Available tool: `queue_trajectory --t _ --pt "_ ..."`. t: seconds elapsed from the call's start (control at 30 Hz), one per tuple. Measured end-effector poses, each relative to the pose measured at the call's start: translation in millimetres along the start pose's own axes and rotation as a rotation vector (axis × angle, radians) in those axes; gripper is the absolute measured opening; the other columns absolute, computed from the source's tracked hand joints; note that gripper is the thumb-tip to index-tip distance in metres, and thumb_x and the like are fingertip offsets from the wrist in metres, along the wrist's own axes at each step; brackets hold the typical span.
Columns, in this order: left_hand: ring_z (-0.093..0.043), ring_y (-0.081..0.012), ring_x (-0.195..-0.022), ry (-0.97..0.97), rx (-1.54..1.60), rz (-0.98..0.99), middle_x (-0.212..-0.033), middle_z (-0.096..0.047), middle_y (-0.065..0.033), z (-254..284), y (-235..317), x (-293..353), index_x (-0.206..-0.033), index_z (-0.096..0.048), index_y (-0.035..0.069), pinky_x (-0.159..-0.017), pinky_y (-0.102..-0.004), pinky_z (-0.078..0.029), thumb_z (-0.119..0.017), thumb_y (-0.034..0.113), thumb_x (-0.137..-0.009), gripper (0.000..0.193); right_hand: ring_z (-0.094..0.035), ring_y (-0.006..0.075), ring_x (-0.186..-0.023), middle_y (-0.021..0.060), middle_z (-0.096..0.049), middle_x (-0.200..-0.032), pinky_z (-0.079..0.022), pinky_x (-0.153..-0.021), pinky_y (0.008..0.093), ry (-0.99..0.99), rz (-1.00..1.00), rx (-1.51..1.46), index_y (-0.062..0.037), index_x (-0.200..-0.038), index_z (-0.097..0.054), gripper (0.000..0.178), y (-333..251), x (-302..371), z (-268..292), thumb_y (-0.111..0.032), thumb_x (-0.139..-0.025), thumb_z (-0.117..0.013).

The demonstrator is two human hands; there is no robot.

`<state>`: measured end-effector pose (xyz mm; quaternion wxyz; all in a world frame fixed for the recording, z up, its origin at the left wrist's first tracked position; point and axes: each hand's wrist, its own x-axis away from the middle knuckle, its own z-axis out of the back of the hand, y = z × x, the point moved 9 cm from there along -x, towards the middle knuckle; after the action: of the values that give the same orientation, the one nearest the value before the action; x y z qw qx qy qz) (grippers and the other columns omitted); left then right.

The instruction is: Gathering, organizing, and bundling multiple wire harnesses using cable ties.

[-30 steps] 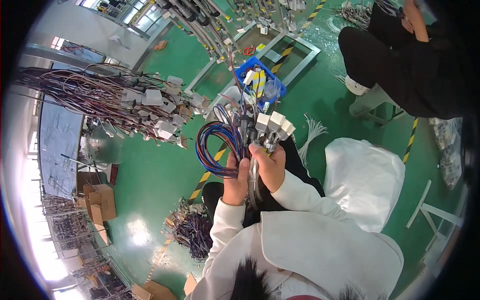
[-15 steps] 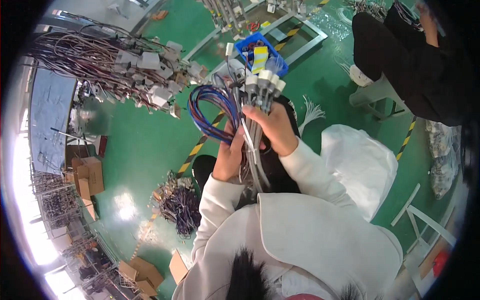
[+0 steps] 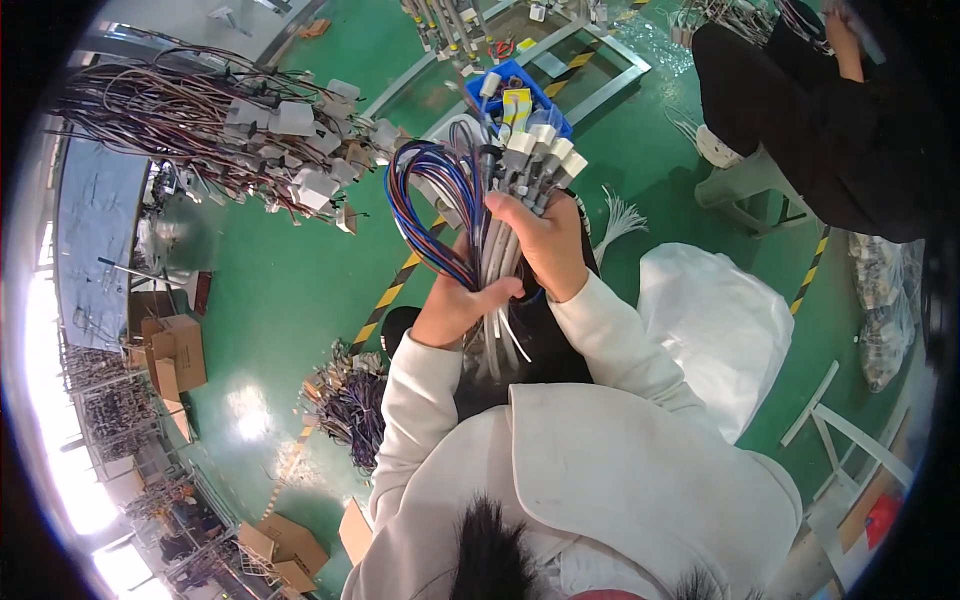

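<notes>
A bundle of grey cables (image 3: pixel 497 253) with white connectors (image 3: pixel 545 148) at its upper end is held in front of me, above my lap. My left hand (image 3: pixel 455 305) is closed round the lower part of the bundle, thumb lying across it. Higher up, my right hand (image 3: pixel 548 245) grips the same bundle from the right, its thumb just below the connectors. Looped blue, red and dark wires (image 3: pixel 408 205) stand out to the left of the bundle. A loose white strip, perhaps a cable tie (image 3: pixel 517 337), sticks out below my left thumb.
A blue bin (image 3: pixel 510 75) with small parts stands beyond my hands. Many hanging wire harnesses (image 3: pixel 230 135) fill the upper left. More harnesses (image 3: pixel 350 405) lie on the floor at left. A white sack (image 3: pixel 710 325) is at right; a seated person in black (image 3: pixel 800 130) works at upper right.
The bundle has turned, its connectors tilting rightward and fanning out. My left hand has shifted slightly down, its thumb now across the cables. The looped wires stand out more fully.
</notes>
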<state>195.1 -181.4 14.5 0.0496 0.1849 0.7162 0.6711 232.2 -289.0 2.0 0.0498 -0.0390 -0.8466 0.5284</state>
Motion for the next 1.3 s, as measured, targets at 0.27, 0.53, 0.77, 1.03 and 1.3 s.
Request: queue_trajectory --t 0.27,0.53,0.77,1.03,1.3 --pt "-0.056 -0.0148 -0.073 -0.017 0.210 0.053 -0.097 -0.054 -0.0079 -1.0 -23.0 7.7 -0.124 -0.037 -0.001 -0.067 -0.0281 -0.048 -0.068 0.001 -0.072 0.060 -0.051 0.0054 -0.061 -0.0022 -0.058 -0.070 -0.040 -0.054 0.0217 -0.226 -0.125 0.210 -0.0015 -0.080 -0.063 0.022 4.1 -13.9 -6.6 -0.022 -0.076 -0.070" --pt "-0.050 -0.0144 -0.055 0.088 0.426 -0.043 -0.099 -0.054 -0.0107 32.9 -25.7 11.6 -0.112 -0.047 0.000 -0.049 -0.0255 -0.040 -0.068 0.017 -0.070 0.050 -0.041 0.0062 -0.046 -0.0006 -0.046 -0.060 -0.028 -0.043 0.0200 -0.137 -0.193 -0.088 -0.0037 -0.090 -0.054 0.028 18.4 1.1 19.8 -0.031 -0.092 -0.046" --pt "-0.046 -0.0117 -0.049 0.090 0.445 -0.070 -0.093 -0.054 -0.0087 54.2 -27.9 17.8 -0.107 -0.050 0.000 -0.042 -0.0225 -0.035 -0.060 0.051 -0.080 0.059 -0.043 0.0042 -0.053 -0.0028 -0.049 -0.067 -0.033 -0.048 0.0188 -0.352 -0.250 -0.133 -0.0045 -0.084 -0.056 0.013 48.1 19.7 -7.2 -0.016 -0.089 -0.053" --pt "-0.056 -0.0176 -0.058 0.104 0.231 -0.099 -0.093 -0.058 -0.0138 58.7 -32.7 14.2 -0.118 -0.041 -0.001 -0.050 -0.0270 -0.046 -0.057 0.039 -0.087 0.053 -0.043 0.0026 -0.058 -0.0031 -0.049 -0.071 -0.035 -0.052 0.0174 -0.370 -0.155 -0.181 -0.0039 -0.090 -0.054 0.013 23.9 19.1 -21.1 -0.010 -0.083 -0.063" --pt "-0.055 -0.0155 -0.071 0.167 0.008 -0.182 -0.093 -0.056 -0.0081 48.0 -22.3 12.2 -0.125 -0.035 0.003 -0.062 -0.0277 -0.047 -0.068 0.016 -0.080 0.056 -0.057 0.0090 -0.062 0.0069 -0.058 -0.083 -0.045 -0.049 0.0229 -0.262 -0.078 -0.176 0.0013 -0.100 -0.047 0.042 12.8 18.1 -21.5 -0.011 -0.072 -0.076"
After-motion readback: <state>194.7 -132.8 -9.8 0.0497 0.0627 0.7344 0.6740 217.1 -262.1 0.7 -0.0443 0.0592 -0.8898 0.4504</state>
